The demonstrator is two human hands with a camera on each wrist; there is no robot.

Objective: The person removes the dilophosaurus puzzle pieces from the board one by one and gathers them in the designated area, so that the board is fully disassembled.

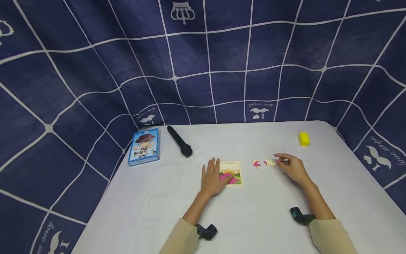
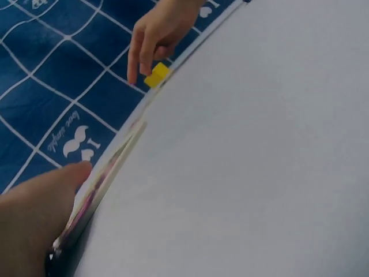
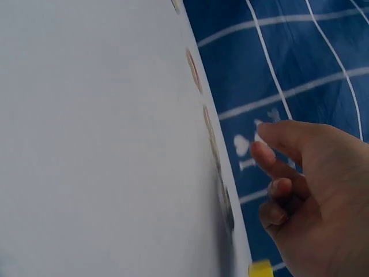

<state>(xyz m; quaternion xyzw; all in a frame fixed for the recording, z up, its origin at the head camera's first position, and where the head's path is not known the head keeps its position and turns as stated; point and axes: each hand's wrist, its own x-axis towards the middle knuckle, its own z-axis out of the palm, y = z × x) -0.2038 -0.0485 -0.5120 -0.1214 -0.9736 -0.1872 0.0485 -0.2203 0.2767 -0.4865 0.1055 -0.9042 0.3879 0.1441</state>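
In the head view, a small jigsaw puzzle in a pale frame [image 1: 235, 165] lies on the white table with a pink and green picture in it. My left hand [image 1: 211, 180] rests on its left side, fingers spread and thumb across the picture. To the right lie loose puzzle pieces: a pink and white piece [image 1: 256, 163] and a pale yellow piece [image 1: 269, 163]. Just over the right end of this row hovers my right hand [image 1: 292, 168]. The right wrist view shows its thumb and index finger apart with nothing between them, beside a darker piece [image 3: 226, 202].
A yellow block [image 1: 303, 139] sits at the back right. At the back left are a black microphone [image 1: 180, 141] and a blue game box [image 1: 144, 146]. A dark blue gridded cloth [image 1: 222, 84] hangs behind the white table [image 1: 253, 218].
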